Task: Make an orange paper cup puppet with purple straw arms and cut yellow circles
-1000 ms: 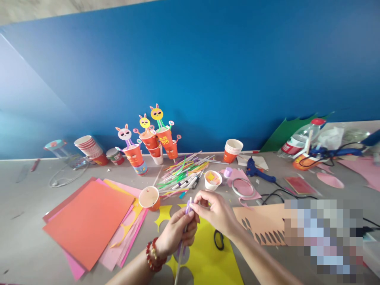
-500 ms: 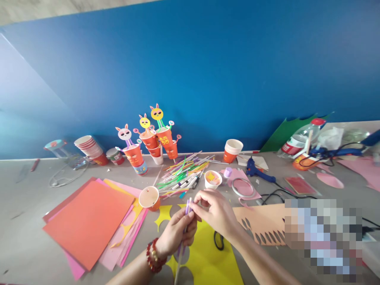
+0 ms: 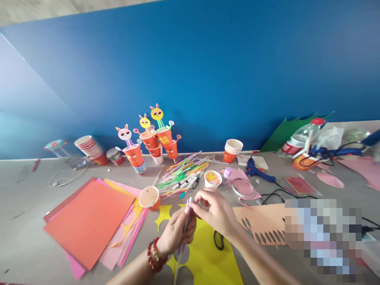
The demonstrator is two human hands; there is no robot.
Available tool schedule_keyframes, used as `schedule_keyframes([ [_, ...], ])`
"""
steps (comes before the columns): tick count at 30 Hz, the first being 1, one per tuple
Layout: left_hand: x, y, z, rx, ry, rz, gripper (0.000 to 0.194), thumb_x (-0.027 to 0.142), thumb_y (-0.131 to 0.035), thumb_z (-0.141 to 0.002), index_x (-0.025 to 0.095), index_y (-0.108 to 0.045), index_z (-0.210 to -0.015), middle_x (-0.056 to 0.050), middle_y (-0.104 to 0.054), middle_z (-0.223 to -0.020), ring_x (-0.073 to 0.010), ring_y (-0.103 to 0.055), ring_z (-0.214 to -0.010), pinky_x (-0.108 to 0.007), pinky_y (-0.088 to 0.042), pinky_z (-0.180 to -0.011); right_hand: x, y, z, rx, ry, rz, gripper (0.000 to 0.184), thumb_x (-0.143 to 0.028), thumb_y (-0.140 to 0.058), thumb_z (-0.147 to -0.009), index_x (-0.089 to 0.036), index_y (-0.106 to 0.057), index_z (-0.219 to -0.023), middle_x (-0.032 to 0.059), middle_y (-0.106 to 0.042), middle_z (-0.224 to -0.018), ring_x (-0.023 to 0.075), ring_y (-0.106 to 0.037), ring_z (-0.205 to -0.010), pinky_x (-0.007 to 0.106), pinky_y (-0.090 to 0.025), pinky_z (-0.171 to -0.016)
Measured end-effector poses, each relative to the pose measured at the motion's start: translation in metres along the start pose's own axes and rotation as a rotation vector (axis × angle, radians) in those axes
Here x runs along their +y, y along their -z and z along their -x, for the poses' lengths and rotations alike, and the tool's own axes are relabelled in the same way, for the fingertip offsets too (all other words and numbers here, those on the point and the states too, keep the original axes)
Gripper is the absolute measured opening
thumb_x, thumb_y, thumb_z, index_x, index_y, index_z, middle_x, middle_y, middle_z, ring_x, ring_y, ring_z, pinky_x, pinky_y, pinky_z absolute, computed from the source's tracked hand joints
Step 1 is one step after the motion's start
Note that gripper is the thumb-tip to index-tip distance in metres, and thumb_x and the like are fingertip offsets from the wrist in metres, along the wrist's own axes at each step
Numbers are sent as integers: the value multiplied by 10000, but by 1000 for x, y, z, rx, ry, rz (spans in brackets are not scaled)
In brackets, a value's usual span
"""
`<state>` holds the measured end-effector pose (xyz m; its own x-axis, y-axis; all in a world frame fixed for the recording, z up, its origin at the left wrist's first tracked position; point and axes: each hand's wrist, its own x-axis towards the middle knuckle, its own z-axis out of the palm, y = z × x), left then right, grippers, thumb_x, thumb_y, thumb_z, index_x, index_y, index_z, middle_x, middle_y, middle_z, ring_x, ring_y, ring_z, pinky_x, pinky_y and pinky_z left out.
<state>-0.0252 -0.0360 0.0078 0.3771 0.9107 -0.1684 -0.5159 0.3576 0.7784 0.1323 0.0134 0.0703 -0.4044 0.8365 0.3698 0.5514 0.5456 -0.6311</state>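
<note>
My left hand (image 3: 177,229), with red bead bracelets at the wrist, is closed around thin purple straws (image 3: 188,221) and a white stick (image 3: 177,267) held upright together. Its thumb lies along them near the top. The fingertips of my right hand (image 3: 216,210) pinch at the top end of this bundle; exactly which piece they grip is partly hidden. Below both hands lies a yellow sheet (image 3: 213,253) with round cut-outs. Black scissor handles (image 3: 219,240) rest on it beside my right wrist.
Behind my hands are a pile of coloured straws (image 3: 185,170) and a cup of paper pieces (image 3: 213,179). Cups with rabbit figures (image 3: 134,155) stand further back. Orange paper (image 3: 89,221) and a paper cup (image 3: 149,198) are left; a blue glue gun (image 3: 259,172) with its cord is right.
My left thumb has slid slightly up along the straws towards the top end. My right hand has hardly moved, and everything else lies as before.
</note>
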Motion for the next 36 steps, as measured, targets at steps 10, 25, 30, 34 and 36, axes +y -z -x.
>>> schedule_keyframes([
  [10, 1, 1, -3, 102, 80, 16, 561, 671, -489, -867, 175, -451, -609, 92, -318, -479, -20, -162, -355, -175, -149, -335, -5, 1, 0, 24, 66, -32, 168, -281, -670, -874, -210, -600, -739, -26, -570, -647, 148, -543, -648, 280, -389, -681],
  [25, 4, 3, -3, 102, 123, 43, 535, 611, -541, -848, 182, -429, -550, 91, -301, -437, -22, -159, -337, -197, -134, -349, -5, 1, 0, 10, 144, -56, 122, -286, -653, -889, -213, -675, -794, -6, -584, -632, 169, -542, -660, 307, -418, -715],
  [30, 6, 6, -2, 51, 125, 69, 492, 572, -545, -875, 115, -599, -700, 83, -345, -497, -19, -170, -353, -184, -151, -349, 1, -1, 1, -39, 79, -150, 69, -276, -672, -874, -233, -694, -826, -21, -586, -637, 161, -560, -643, 316, -460, -774],
  [34, 6, 7, 0, -27, 126, 77, 581, 661, -488, -873, 108, -621, -755, 91, -316, -488, -26, -148, -350, -181, -139, -331, 6, -3, 2, -53, 43, -202, 91, -293, -663, -882, -236, -697, -819, -7, -629, -662, 171, -575, -663, 326, -486, -788],
  [36, 5, 6, 1, -42, 75, 35, 532, 641, -555, -853, 114, -620, -804, 98, -310, -504, -25, -142, -363, -172, -145, -335, 8, -4, 2, -55, 24, -222, 94, -295, -668, -877, -234, -699, -813, -1, -644, -676, 173, -577, -666, 325, -495, -782],
])
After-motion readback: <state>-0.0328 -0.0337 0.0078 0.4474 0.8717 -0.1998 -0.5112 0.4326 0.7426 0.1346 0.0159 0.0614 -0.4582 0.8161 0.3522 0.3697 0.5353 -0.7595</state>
